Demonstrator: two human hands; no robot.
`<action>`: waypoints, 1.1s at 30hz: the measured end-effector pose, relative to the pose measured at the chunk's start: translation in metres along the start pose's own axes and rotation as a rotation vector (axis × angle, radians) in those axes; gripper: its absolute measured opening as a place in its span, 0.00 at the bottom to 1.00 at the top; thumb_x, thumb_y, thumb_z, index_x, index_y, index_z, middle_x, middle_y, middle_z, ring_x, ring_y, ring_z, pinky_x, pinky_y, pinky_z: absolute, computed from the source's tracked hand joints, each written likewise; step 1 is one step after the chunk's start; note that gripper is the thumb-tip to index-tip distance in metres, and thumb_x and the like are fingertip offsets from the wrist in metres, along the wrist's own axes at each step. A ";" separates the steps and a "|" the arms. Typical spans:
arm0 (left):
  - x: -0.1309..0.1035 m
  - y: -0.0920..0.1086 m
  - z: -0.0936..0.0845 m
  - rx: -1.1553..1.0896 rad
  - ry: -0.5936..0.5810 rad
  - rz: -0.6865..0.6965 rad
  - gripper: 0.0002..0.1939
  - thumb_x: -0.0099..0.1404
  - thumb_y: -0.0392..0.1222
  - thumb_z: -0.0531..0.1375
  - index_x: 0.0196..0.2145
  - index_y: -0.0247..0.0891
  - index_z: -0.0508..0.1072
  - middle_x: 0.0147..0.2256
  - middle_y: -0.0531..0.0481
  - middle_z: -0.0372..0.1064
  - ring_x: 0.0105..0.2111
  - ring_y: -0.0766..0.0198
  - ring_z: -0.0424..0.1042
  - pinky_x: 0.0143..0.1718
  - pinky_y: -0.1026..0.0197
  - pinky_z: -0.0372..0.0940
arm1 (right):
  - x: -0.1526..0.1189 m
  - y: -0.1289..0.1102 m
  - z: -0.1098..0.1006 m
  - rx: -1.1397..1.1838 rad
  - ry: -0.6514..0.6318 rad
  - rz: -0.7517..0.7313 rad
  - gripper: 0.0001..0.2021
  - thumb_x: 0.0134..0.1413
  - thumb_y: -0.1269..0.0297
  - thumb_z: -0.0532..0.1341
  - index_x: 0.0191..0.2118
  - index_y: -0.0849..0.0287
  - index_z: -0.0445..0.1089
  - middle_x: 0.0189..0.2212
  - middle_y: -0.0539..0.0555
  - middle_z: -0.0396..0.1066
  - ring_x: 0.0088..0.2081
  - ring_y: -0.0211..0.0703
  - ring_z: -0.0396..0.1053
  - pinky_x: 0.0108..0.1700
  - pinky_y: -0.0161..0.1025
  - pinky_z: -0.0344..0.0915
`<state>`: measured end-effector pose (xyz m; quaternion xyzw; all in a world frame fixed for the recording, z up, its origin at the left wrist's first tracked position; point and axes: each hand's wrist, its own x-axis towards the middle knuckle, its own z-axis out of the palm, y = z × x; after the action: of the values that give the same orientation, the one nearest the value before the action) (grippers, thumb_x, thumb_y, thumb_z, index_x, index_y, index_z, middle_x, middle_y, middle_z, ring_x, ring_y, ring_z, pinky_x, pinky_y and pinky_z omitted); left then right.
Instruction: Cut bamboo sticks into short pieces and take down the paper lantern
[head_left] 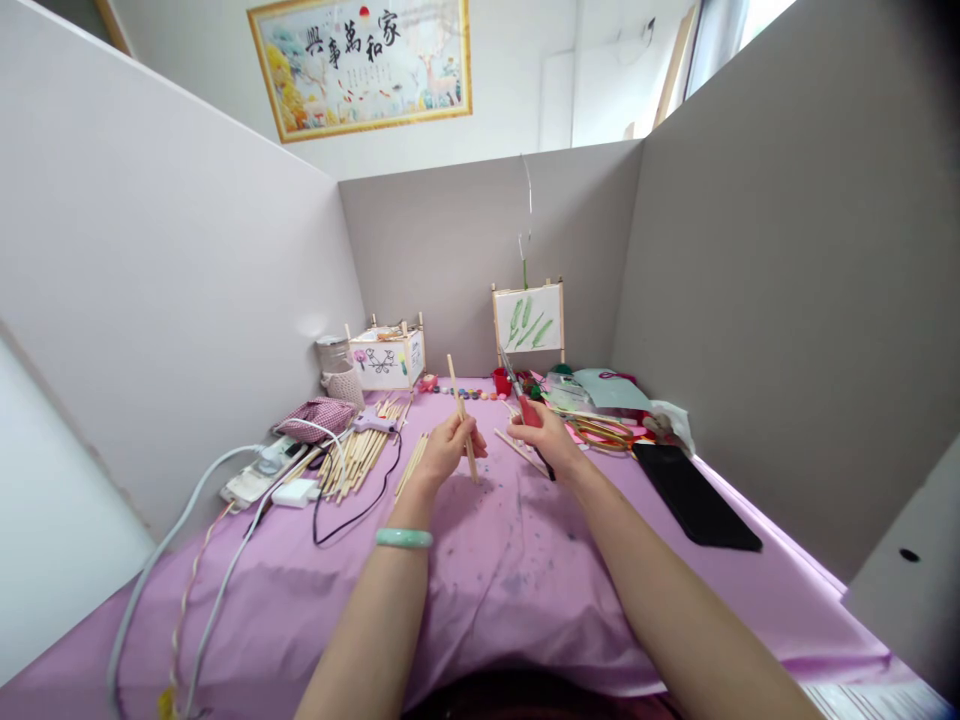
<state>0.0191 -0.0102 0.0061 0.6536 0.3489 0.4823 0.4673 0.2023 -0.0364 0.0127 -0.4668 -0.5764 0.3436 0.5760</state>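
My left hand (448, 452), with a pale green bangle on the wrist, is closed around a thin wooden stick (453, 380). The stick stands nearly upright, its lower end just above the cloth. In my right hand (551, 440) is a red-handled tool (530, 413) with a long grey metal end pointing up and away; its exact kind is unclear. Two loose sticks (519, 452) lie on the cloth beside my right hand. A few more sticks (411, 466) lie left of my left hand. The hands are apart, over the middle of the table.
A pile of wooden sticks (358, 462), a lilac glue gun (375, 422) and cables lie on the left. At the back stand a picture-sided box (382, 362), a framed leaf painting (529, 318) and a red cup (502, 380). A black phone (696, 497) lies right. Grey partitions enclose the table.
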 end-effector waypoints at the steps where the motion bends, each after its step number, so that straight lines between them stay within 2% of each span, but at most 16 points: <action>1: -0.001 0.001 0.000 -0.009 -0.019 -0.006 0.18 0.61 0.55 0.57 0.30 0.36 0.62 0.25 0.50 0.71 0.23 0.63 0.73 0.28 0.58 0.69 | 0.000 0.000 0.000 -0.005 -0.003 -0.002 0.26 0.37 0.60 0.66 0.47 0.57 0.66 0.38 0.53 0.71 0.38 0.45 0.68 0.38 0.39 0.63; 5: -0.005 0.006 0.000 -0.062 -0.125 -0.023 0.17 0.59 0.52 0.60 0.35 0.37 0.63 0.27 0.51 0.71 0.26 0.63 0.74 0.33 0.56 0.70 | 0.001 0.001 -0.001 -0.028 -0.032 -0.031 0.25 0.37 0.61 0.66 0.47 0.56 0.67 0.38 0.52 0.71 0.40 0.45 0.68 0.42 0.41 0.64; 10: -0.005 0.005 -0.003 -0.067 -0.203 -0.030 0.16 0.58 0.51 0.61 0.36 0.36 0.67 0.29 0.49 0.72 0.30 0.61 0.75 0.36 0.54 0.70 | -0.002 -0.005 -0.001 -0.017 -0.050 -0.049 0.25 0.38 0.61 0.67 0.47 0.56 0.68 0.39 0.53 0.71 0.42 0.47 0.68 0.44 0.43 0.64; 16: -0.004 0.002 -0.004 -0.087 -0.194 -0.045 0.17 0.58 0.53 0.61 0.37 0.37 0.68 0.29 0.49 0.72 0.30 0.61 0.75 0.36 0.53 0.70 | -0.006 -0.012 0.001 0.010 -0.079 -0.016 0.29 0.36 0.61 0.69 0.49 0.57 0.66 0.41 0.56 0.71 0.45 0.50 0.68 0.45 0.45 0.65; 20: -0.003 0.002 -0.005 -0.105 -0.203 -0.066 0.17 0.57 0.51 0.62 0.37 0.36 0.69 0.29 0.48 0.72 0.30 0.61 0.75 0.37 0.54 0.70 | -0.004 -0.016 -0.012 -0.030 -0.172 -0.078 0.28 0.42 0.56 0.68 0.51 0.56 0.65 0.45 0.56 0.71 0.48 0.50 0.69 0.49 0.45 0.65; 24: -0.002 0.001 -0.009 -0.131 -0.199 -0.093 0.17 0.57 0.51 0.63 0.38 0.35 0.70 0.29 0.48 0.73 0.31 0.60 0.75 0.38 0.53 0.69 | -0.006 -0.030 -0.044 -0.257 -0.197 -0.108 0.32 0.44 0.49 0.67 0.55 0.56 0.64 0.53 0.57 0.67 0.53 0.53 0.65 0.55 0.48 0.61; 28: -0.001 -0.001 -0.012 -0.169 -0.202 -0.129 0.18 0.55 0.51 0.64 0.39 0.36 0.72 0.29 0.48 0.73 0.31 0.60 0.75 0.38 0.53 0.69 | -0.014 -0.056 -0.073 -0.602 -0.312 -0.182 0.36 0.42 0.48 0.67 0.58 0.54 0.63 0.58 0.58 0.63 0.58 0.58 0.60 0.58 0.51 0.56; 33: 0.000 -0.002 -0.013 -0.220 -0.211 -0.161 0.19 0.53 0.50 0.66 0.38 0.36 0.73 0.28 0.50 0.71 0.29 0.62 0.74 0.38 0.54 0.69 | -0.015 -0.082 -0.081 -0.820 -0.411 -0.246 0.35 0.41 0.50 0.67 0.57 0.54 0.64 0.55 0.58 0.65 0.55 0.58 0.62 0.53 0.48 0.60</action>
<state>0.0068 -0.0061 0.0058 0.6157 0.2943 0.4071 0.6071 0.2694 -0.0887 0.0925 -0.5063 -0.8175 0.1022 0.2549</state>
